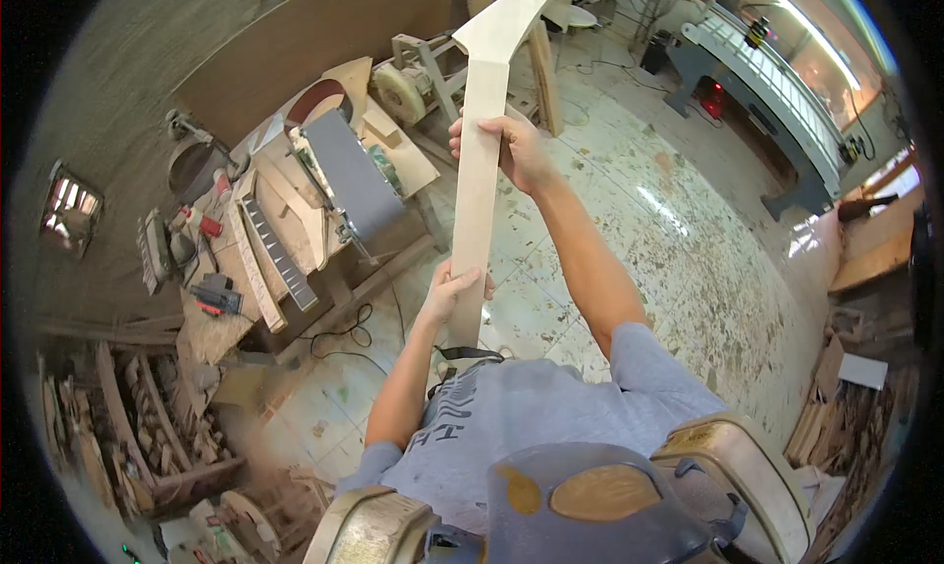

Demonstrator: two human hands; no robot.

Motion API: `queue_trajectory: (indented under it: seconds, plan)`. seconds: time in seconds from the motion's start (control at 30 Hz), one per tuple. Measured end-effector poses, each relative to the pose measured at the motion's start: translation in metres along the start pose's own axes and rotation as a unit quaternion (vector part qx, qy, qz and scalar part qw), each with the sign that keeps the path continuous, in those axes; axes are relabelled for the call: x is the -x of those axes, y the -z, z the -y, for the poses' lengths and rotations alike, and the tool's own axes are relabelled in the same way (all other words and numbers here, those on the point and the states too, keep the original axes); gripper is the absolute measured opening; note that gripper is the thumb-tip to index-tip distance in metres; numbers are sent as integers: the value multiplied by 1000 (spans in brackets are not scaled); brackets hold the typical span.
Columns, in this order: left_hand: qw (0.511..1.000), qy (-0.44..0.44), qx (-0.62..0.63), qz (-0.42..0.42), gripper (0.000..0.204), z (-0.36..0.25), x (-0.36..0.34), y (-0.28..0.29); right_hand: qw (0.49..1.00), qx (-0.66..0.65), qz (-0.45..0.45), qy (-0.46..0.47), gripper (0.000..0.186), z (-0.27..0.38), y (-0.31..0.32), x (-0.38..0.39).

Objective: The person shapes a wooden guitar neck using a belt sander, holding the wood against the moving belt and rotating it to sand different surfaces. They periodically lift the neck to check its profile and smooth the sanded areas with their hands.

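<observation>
A long pale wooden guitar neck (479, 190) stretches away from my body, its wide, pointed headstock (511, 18) at the far end running up to the picture's top edge. Around its lower part my left hand (455, 291) is closed, the thumb lying across the face. Farther up, just below the headstock, my right hand (513, 149) grips the neck from the right edge, thumb on top and fingertips showing on the left side. The near end of the neck comes close to my waist. Its underside is hidden.
To the left, a workbench (221, 333) bears a belt sander (354, 171), a toothed metal strip (280, 254) and power tools. Wood offcuts (147, 416) fill the lower left. A grey-framed machine (762, 92) stands far right. Chips litter the tiled floor (678, 259); a cable (344, 333) lies beside the bench.
</observation>
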State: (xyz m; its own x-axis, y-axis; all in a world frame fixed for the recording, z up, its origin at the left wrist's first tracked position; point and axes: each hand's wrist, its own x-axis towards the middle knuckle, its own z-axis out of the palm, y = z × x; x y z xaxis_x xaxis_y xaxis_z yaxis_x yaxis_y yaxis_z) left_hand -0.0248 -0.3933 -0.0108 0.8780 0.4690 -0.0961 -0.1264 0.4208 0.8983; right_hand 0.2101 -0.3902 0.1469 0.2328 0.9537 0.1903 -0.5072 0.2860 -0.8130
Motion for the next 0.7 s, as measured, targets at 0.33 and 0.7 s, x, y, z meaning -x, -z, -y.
queue_trajectory:
  seconds: [0.33,0.7]
  plan:
    - [974,-2,-167,-150,35,-46,70,41,962,261,77,20,44,58,22,2]
    - [886,76,-405,-213,42,-188,152,84,802,576,3,158,36,127,25,14]
